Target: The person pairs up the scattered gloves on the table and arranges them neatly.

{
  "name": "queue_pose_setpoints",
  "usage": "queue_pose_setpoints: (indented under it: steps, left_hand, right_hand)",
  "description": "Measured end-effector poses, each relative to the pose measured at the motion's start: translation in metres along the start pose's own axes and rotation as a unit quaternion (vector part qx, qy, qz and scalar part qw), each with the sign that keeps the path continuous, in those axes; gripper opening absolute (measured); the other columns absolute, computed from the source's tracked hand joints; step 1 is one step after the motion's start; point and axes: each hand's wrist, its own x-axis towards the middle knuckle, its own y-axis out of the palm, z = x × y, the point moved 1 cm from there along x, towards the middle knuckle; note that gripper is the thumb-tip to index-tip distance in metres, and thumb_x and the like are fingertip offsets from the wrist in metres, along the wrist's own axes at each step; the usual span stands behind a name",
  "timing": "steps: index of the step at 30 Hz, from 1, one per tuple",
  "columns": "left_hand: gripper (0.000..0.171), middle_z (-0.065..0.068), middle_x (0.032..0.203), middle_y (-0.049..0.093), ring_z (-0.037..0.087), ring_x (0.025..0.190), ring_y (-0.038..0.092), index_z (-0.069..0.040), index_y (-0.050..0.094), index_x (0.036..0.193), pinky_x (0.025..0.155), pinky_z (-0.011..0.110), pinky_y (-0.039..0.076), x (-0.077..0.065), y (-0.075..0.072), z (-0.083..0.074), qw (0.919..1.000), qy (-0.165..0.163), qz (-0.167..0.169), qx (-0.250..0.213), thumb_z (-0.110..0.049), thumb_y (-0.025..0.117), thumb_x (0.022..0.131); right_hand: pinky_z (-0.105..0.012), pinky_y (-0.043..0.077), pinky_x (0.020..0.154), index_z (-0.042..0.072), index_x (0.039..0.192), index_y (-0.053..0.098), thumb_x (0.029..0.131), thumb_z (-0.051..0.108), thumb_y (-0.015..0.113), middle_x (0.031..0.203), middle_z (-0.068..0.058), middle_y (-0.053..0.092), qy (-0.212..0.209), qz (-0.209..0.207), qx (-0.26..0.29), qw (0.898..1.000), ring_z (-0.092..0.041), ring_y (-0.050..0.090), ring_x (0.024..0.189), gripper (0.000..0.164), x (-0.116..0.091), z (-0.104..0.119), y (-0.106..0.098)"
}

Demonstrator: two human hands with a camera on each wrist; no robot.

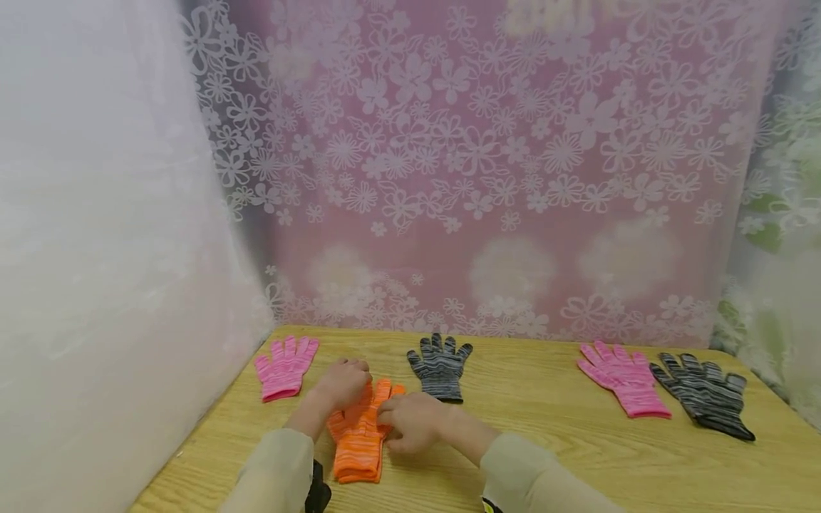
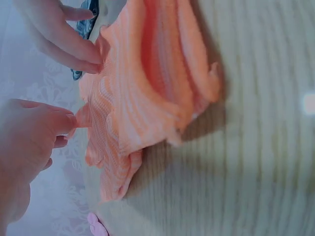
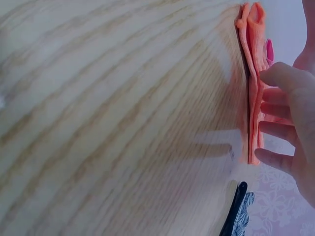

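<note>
An orange knit glove (image 1: 358, 445) with pale streaks lies on the wooden table, cuff toward the person. Its cuff (image 2: 157, 73) gapes in the left wrist view, and the cuff edge shows layered in the right wrist view. At the finger end, my left hand (image 1: 345, 385) pinches an orange fingertip (image 2: 83, 117) between thumb and finger. My right hand (image 1: 413, 422) lies along the glove's right side. In the right wrist view, the fingers (image 3: 278, 130) of that hand are extended, tips right at the orange fabric (image 3: 253, 88).
A pink glove (image 1: 286, 369) lies at the left, and a grey-black striped glove (image 1: 440, 370) stands out behind the right hand. Farther right, another pink glove (image 1: 625, 381) lies beside another grey-black glove (image 1: 705, 395). A flowered curtain (image 1: 487, 178) hangs behind the table (image 1: 526, 442).
</note>
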Motion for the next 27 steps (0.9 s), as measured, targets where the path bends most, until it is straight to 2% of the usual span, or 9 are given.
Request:
queue_pose_setpoints:
  steps: [5, 10, 12, 18, 22, 27]
  left_hand:
    - [0.01, -0.002, 0.084, 0.057, 0.017, 0.086, 0.056, -0.016, 0.07, 0.084, 0.085, 0.038, 0.044, -0.001, -0.006, -0.003, 0.9978, 0.036, -0.03, 0.047, -0.014, 0.061, 0.087]
    - [0.007, -0.003, 0.08, 0.057, 0.016, 0.083, 0.055, -0.016, 0.07, 0.081, 0.082, 0.036, 0.044, -0.003, -0.012, -0.003, 0.9942, 0.049, -0.073, 0.062, -0.014, 0.065, 0.084]
    - [0.007, -0.004, 0.077, 0.058, 0.015, 0.08, 0.055, -0.017, 0.07, 0.079, 0.08, 0.034, 0.044, -0.004, -0.013, -0.003, 0.993, 0.057, -0.08, 0.066, -0.014, 0.065, 0.083]
    - [0.008, -0.004, 0.087, 0.062, 0.016, 0.087, 0.057, -0.019, 0.07, 0.084, 0.086, 0.037, 0.043, -0.005, -0.01, -0.007, 0.9946, 0.075, -0.029, 0.065, -0.014, 0.064, 0.085]
    - [0.008, -0.006, 0.091, 0.063, 0.017, 0.091, 0.057, -0.023, 0.07, 0.087, 0.089, 0.041, 0.042, -0.007, -0.006, -0.01, 0.9958, 0.065, -0.006, 0.065, -0.02, 0.063, 0.087]
    - [0.011, -0.006, 0.084, 0.062, 0.016, 0.088, 0.057, -0.022, 0.071, 0.085, 0.09, 0.04, 0.041, -0.008, -0.005, -0.013, 0.9957, 0.049, 0.019, 0.076, -0.023, 0.06, 0.089]
  right_hand:
    - [-0.022, 0.04, 0.091, 0.017, 0.12, 0.061, 0.09, 0.036, 0.055, 0.124, 0.004, 0.054, 0.005, 0.004, 0.0, 1.0, -0.008, 0.051, 0.112, 0.036, -0.001, -0.002, 0.0]
    - [-0.022, 0.04, 0.092, 0.019, 0.123, 0.06, 0.09, 0.037, 0.055, 0.127, 0.006, 0.052, 0.017, 0.016, 0.008, 1.0, -0.009, 0.05, 0.115, 0.038, -0.001, -0.003, 0.0]
    - [-0.023, 0.04, 0.092, 0.02, 0.124, 0.06, 0.09, 0.038, 0.055, 0.128, 0.006, 0.052, 0.023, 0.022, 0.009, 0.999, -0.009, 0.049, 0.116, 0.039, -0.001, -0.003, 0.0]
    - [-0.023, 0.041, 0.091, 0.021, 0.124, 0.06, 0.089, 0.039, 0.056, 0.128, 0.008, 0.051, 0.031, 0.026, 0.005, 0.999, -0.008, 0.048, 0.116, 0.04, -0.001, -0.003, -0.002]
    - [-0.022, 0.041, 0.089, 0.019, 0.122, 0.061, 0.088, 0.038, 0.057, 0.126, 0.007, 0.053, 0.023, 0.019, 0.007, 1.0, -0.009, 0.05, 0.114, 0.039, -0.001, -0.001, -0.001]
    - [-0.022, 0.042, 0.089, 0.02, 0.122, 0.061, 0.088, 0.038, 0.057, 0.127, 0.007, 0.053, 0.023, 0.024, 0.012, 0.999, -0.009, 0.05, 0.114, 0.038, -0.001, 0.0, 0.0]
